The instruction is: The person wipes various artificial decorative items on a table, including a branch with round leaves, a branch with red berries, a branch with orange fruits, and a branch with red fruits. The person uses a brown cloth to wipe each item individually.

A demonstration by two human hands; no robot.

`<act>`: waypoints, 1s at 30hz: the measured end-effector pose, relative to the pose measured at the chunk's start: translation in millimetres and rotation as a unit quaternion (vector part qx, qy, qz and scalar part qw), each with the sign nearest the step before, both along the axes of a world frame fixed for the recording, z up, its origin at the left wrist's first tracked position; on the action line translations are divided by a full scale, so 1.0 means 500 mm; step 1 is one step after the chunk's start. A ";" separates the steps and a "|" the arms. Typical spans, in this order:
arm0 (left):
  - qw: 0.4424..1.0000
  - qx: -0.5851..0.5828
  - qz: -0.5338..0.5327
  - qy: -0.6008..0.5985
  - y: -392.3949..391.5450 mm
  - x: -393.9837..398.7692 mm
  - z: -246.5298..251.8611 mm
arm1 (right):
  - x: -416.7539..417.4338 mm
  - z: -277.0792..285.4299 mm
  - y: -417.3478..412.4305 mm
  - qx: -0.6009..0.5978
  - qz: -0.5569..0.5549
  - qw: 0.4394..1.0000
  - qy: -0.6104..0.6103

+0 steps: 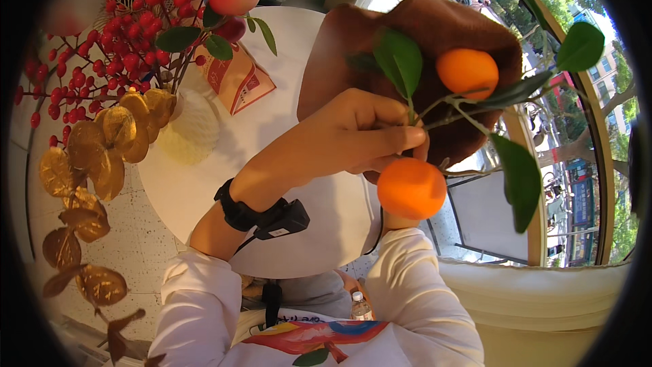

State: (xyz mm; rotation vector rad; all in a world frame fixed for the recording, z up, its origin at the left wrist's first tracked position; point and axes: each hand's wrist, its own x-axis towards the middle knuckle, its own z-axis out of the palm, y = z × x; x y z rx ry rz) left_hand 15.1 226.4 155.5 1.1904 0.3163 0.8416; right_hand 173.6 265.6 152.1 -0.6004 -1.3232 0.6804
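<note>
My left hand [377,132], with a black strap and small device at its wrist, pinches a leafy branch [448,117] of the artificial kind between thumb and fingers. Two orange mandarins hang on it: one [411,188] just below the hand, another [467,72] to the upper right. Large green leaves [400,61] stick out around the fingers. Behind the branch is a brown cloth item [336,76], partly over the table. My right forearm comes up from its white sleeve behind the lower mandarin; that mandarin and the branch hide most of my right hand, so its grip does not show.
A round white table [316,244] lies under my arms. At the left stand red berry stems [127,46], golden leaves [119,127], a pale ribbed vase [191,127] and a printed card or box [237,79]. Windows [570,163] line the right side. A bottle [360,307] is beside my lap.
</note>
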 end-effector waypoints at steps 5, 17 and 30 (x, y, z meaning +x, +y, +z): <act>0.996 -0.049 -0.065 -0.025 -0.041 0.026 -0.012 | 0.019 0.011 -0.044 0.054 -0.043 0.997 -0.043; 0.982 -0.147 -0.090 -0.083 -0.179 0.040 -0.062 | 0.098 -0.051 -0.169 0.060 -0.188 0.979 -0.048; 0.970 -0.070 0.172 0.154 -0.365 -0.052 -0.144 | 0.088 -0.124 -0.284 -0.122 -0.126 0.961 0.212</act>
